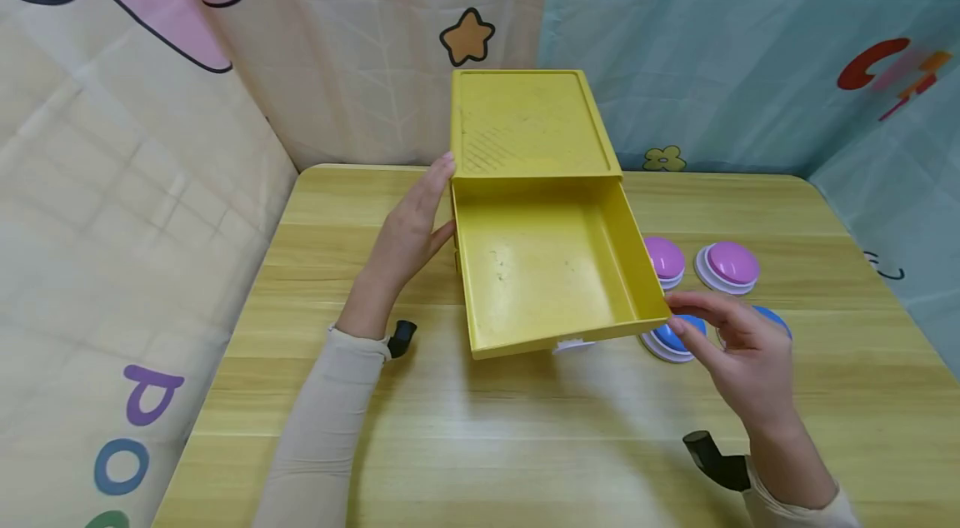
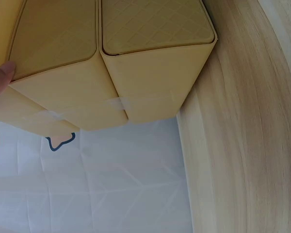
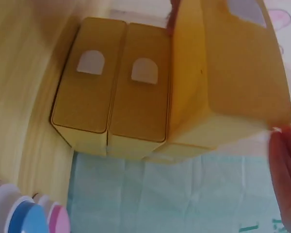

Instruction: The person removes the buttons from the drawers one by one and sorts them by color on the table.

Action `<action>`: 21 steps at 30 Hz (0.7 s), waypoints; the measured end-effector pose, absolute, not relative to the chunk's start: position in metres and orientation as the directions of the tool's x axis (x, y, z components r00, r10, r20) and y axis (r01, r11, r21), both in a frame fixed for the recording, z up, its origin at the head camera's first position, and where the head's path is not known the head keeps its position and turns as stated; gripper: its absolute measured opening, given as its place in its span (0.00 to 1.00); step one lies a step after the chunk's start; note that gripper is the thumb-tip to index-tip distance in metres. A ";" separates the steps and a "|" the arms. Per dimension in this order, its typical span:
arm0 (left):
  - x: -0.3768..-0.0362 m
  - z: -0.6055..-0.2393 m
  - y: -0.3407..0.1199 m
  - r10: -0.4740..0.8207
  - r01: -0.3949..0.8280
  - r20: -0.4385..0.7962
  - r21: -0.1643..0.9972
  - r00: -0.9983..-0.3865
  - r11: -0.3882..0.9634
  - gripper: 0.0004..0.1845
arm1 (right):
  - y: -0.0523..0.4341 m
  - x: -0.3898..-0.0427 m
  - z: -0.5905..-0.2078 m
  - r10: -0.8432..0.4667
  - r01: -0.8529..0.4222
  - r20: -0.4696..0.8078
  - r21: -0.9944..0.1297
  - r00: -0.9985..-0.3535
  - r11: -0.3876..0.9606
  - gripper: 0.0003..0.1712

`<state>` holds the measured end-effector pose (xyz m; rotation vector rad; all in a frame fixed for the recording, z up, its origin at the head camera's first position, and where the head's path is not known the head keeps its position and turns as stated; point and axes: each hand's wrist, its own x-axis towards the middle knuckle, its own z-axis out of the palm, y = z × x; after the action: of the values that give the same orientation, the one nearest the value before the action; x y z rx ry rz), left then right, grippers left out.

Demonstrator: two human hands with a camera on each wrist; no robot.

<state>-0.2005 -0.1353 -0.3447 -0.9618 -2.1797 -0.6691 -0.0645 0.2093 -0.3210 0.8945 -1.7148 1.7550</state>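
A yellow drawer cabinet [image 1: 532,124] stands at the back of the wooden table, its stacked lower drawers [image 3: 138,92] closed. The top drawer [image 1: 547,270] is pulled far out toward me; its bare floor shows a few small marks, and a white handle [image 1: 573,345] is at its front. My left hand [image 1: 408,232] rests against the cabinet's left side, fingers extended, with the thumb [image 2: 2,77] near the top drawer's edge. At the drawer's front right corner, my right hand [image 1: 742,353] pinches the rim between thumb and fingers.
To the right of the cabinet stand several round push buttons on white bases, a pink one [image 1: 733,263] and a blue one [image 1: 678,334] among them. Printed curtains [image 1: 375,53] close off the table's back and sides.
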 end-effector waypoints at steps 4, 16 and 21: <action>-0.202 -0.343 -0.134 0.454 0.784 0.732 0.176 -0.508 0.595 0.46 | 0.197 -0.057 -0.320 0.040 -0.830 0.831 -0.550 -0.555 -0.098 0.15; -0.204 -0.342 -0.135 0.448 0.780 0.729 0.188 -0.518 0.597 0.47 | 0.174 -0.041 -0.333 -0.210 -0.754 0.733 -0.656 -0.647 0.034 0.17; -0.205 -0.342 -0.137 0.448 0.779 0.729 0.184 -0.517 0.599 0.47 | 0.161 -0.042 -0.347 -0.242 -0.687 0.644 -0.697 -0.726 0.204 0.20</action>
<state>-0.2050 -0.1367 -0.3422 -0.9654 -2.1839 -0.6666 -0.0420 0.1610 -0.3474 0.8650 -2.0911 1.5335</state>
